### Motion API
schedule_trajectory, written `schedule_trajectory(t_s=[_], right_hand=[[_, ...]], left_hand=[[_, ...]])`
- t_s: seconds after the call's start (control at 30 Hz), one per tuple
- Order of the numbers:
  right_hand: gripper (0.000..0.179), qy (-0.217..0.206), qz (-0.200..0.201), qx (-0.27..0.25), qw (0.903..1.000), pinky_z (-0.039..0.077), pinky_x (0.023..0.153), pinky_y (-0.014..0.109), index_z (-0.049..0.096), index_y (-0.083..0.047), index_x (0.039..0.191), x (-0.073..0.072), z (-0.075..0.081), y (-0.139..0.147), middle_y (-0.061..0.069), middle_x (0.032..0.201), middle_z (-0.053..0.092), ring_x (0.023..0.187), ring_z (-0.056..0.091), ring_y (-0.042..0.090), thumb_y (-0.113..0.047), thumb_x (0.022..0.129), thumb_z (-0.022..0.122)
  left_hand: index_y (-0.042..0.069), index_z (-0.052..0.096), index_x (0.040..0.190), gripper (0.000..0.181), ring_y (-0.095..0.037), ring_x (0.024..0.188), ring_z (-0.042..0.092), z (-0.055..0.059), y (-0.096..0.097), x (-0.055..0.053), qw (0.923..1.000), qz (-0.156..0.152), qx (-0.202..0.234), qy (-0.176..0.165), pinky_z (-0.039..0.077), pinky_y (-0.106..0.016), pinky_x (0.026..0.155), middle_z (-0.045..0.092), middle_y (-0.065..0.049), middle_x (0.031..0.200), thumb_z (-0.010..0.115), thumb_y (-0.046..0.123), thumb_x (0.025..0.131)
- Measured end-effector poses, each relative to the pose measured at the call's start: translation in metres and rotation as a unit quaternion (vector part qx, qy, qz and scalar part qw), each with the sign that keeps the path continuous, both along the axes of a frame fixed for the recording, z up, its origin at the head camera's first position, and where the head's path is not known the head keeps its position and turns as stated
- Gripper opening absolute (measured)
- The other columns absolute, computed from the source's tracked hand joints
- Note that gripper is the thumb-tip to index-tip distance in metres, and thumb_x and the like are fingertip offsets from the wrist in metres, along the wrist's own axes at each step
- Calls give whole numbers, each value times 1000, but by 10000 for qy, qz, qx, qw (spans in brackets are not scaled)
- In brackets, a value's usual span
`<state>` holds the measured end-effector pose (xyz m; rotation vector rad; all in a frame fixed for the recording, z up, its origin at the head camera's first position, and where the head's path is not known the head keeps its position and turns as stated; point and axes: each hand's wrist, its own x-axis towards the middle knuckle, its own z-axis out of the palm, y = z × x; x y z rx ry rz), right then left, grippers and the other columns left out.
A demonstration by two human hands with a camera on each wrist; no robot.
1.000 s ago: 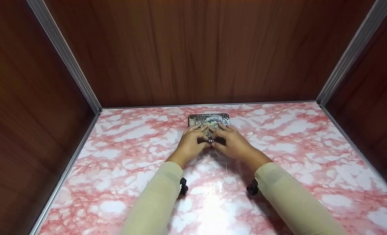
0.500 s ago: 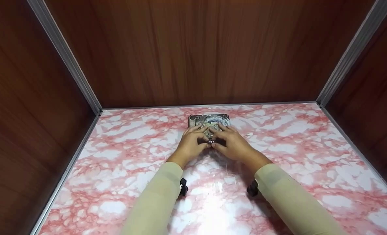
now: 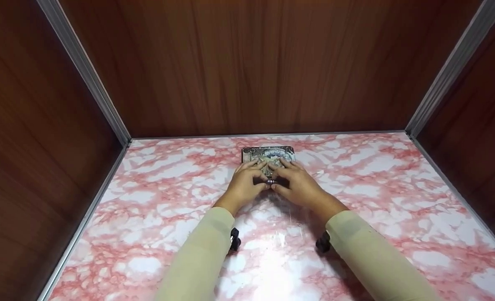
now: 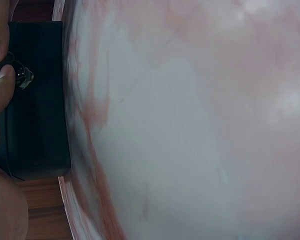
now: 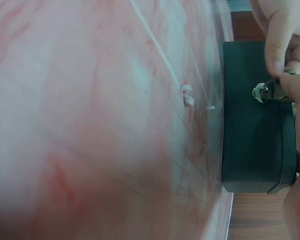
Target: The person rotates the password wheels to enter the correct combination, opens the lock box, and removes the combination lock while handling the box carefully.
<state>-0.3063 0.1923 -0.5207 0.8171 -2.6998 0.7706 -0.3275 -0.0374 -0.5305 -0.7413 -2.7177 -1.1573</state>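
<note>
A dark green box [image 5: 252, 145] with a patterned lid [image 3: 270, 151] sits toward the back of the table. On its front is a small metal lock [image 5: 277, 93], fixed at a bright clasp [image 4: 26, 78]; ridged rings show on it in the left wrist view. My left hand [image 3: 243, 182] and right hand [image 3: 299, 184] meet there from either side. The thumbs and index fingers of both pinch the lock, while the other fingers rest on the lid. Much of the lock is hidden behind the fingers.
The pink and white marbled table [image 3: 147, 234] ends at a dark wooden back panel [image 3: 247, 67]. More wooden panels with metal corner strips stand left and right. Light glares on the tabletop between the forearms.
</note>
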Motion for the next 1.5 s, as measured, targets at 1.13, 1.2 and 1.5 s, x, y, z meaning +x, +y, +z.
schedule_trajectory(t_s=[1.13,1.2,1.5], right_hand=[[28,21,3,24,10000,23,141,73,76,-15,130,1,-2,1,5,171,59,167,43,46,-25,104,82],[39,13,-2,23,10000,23,141,72,75,-15,141,1,-2,1,6,167,64,167,43,46,-26,104,82],[64,-1,13,-9,10000,24,142,69,61,-13,164,0,-4,0,2,132,85,168,43,42,-25,105,82]], left_hand=[[15,87,104,10,-27,170,43,-1,0,0,9999,-66,-3,76,18,-53,147,59,5,171,89,14,94],[15,87,104,10,-27,170,42,-1,0,1,10000,-60,-8,78,18,-53,147,59,5,170,89,14,95],[17,88,105,10,-25,171,41,1,-1,3,10000,-11,16,-48,18,-54,147,59,7,171,89,15,96]])
